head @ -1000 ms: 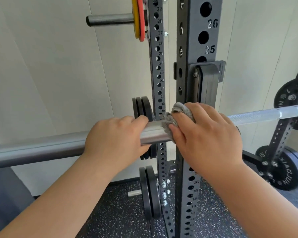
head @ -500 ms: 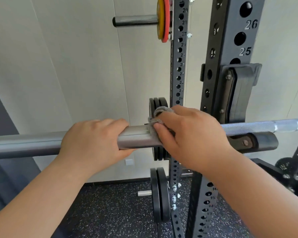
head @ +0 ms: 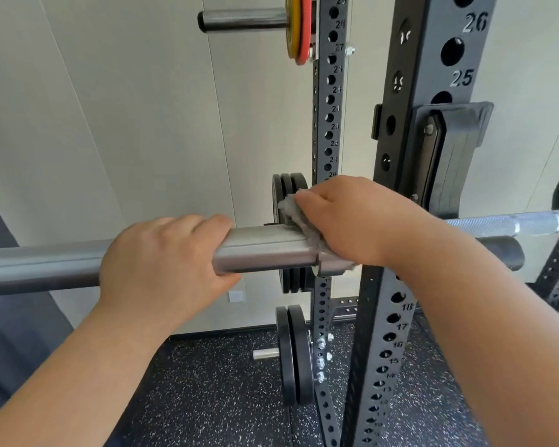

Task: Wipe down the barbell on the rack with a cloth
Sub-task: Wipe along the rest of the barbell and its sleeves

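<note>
A steel barbell (head: pixel 265 248) runs across the view, its thick sleeve at the left and its thin knurled shaft at the right. My left hand (head: pixel 165 262) grips the sleeve from above, fingers curled over it. Just to its right, my right hand (head: pixel 352 217) holds a grey cloth (head: pixel 292 211) wrapped over the bar at the sleeve's collar, beside the black rack upright (head: pixel 430 91). Most of the cloth is hidden under my palm.
A J-hook (head: pixel 449 150) sits on the near upright above the bar. A second perforated upright (head: pixel 329 101) behind carries black plates (head: pixel 296 356) low down and yellow and red plates (head: pixel 299 27) on a peg at the top. Speckled rubber floor below.
The camera has shifted, so the rack sits farther right in view. My right hand with the cloth stays at the sleeve's collar, and my left hand keeps its grip.
</note>
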### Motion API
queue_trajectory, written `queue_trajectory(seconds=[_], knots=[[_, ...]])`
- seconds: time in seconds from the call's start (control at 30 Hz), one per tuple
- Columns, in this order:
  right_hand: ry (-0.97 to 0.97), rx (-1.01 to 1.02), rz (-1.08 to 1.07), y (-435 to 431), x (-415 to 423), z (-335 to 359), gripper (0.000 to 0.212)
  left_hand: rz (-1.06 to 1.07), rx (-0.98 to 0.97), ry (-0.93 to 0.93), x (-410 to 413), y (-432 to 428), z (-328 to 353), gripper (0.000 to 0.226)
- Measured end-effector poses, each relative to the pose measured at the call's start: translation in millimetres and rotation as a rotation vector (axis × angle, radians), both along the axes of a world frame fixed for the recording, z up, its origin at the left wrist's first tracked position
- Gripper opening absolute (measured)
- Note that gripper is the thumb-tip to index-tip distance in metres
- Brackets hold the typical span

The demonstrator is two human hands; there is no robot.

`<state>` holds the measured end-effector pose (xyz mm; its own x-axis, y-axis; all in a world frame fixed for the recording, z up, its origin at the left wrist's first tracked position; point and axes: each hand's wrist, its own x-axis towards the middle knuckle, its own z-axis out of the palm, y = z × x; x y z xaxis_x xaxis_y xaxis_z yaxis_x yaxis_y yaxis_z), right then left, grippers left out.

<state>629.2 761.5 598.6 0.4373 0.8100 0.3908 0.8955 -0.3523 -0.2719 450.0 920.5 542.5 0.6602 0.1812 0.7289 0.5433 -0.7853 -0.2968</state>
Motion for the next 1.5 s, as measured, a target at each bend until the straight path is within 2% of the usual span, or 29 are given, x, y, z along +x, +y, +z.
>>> queue_trajectory(seconds=[0.03,0.1,0.17,0.2,0.33,0.5,0.6,0.7,0.8,0.9,1.03,1.13,1.27,1.4,1.5], knots=[[-0.059,0.099,-0.004,-1.0,-1.2,-8.1,0.046,-0.001,-0.005,0.004,0.2,0.2,0.6,0.036],[-0.309,0.386,-0.002,-9.4,-4.6,-36.1,0.035,0.004,-0.008,0.015,-0.4,-0.4,2.8,0.036],[-0.355,0.591,-0.023,-20.4,-5.7,-61.9,0.035,0.007,-0.006,0.029,-1.5,-1.2,5.6,0.037],[-0.34,0.623,-0.022,-24.7,-3.4,-71.4,0.04,0.01,-0.005,0.036,-1.7,-1.4,6.9,0.037],[-0.371,0.471,-0.017,-26.1,-6.6,-74.5,0.047,0.036,-0.015,0.065,-1.3,-2.1,10.2,0.039],[-0.248,0.261,-0.056,-12.8,-12.1,-26.4,0.041,0.058,-0.025,0.071,-1.5,-6.7,11.5,0.039],[-0.254,0.422,-0.016,-11.4,-12.0,-31.7,0.043,0.052,-0.049,0.086,-1.2,-8.4,14.9,0.037],[-0.389,0.546,0.009,-21.8,-16.0,-78.5,0.037,0.067,-0.108,0.1,-1.1,-9.6,18.7,0.038],[-0.47,0.556,0.045,-21.8,-12.5,-95.3,0.035,0.071,-0.181,0.126,-1.8,-9.1,22.0,0.041],[-0.386,0.566,-0.048,-11.7,-22.6,-65.4,0.034,0.082,-0.19,0.129,-1.0,-10.4,22.4,0.04],[-0.228,0.264,-0.147,-0.9,-19.7,-21.7,0.033,0.085,-0.175,0.137,-1.4,-11.5,21.4,0.038],[-0.265,0.417,-0.103,-6.5,-25.0,-46.1,0.037,0.085,-0.174,0.135,-1.2,-9.1,22.4,0.038],[-0.515,0.605,0.014,-17.6,-25.1,-106.7,0.027,0.078,-0.23,0.157,-2.6,-10.3,26.8,0.043],[-0.366,0.663,-0.017,-3.2,-23.1,-69.3,0.027,0.077,-0.392,0.281,-0.7,-9.8,41.2,0.042],[-0.311,0.506,-0.098,1.7,-24.4,-43.5,0.024,0.094,-0.422,0.318,-2.5,-10.5,46.0,0.046]])
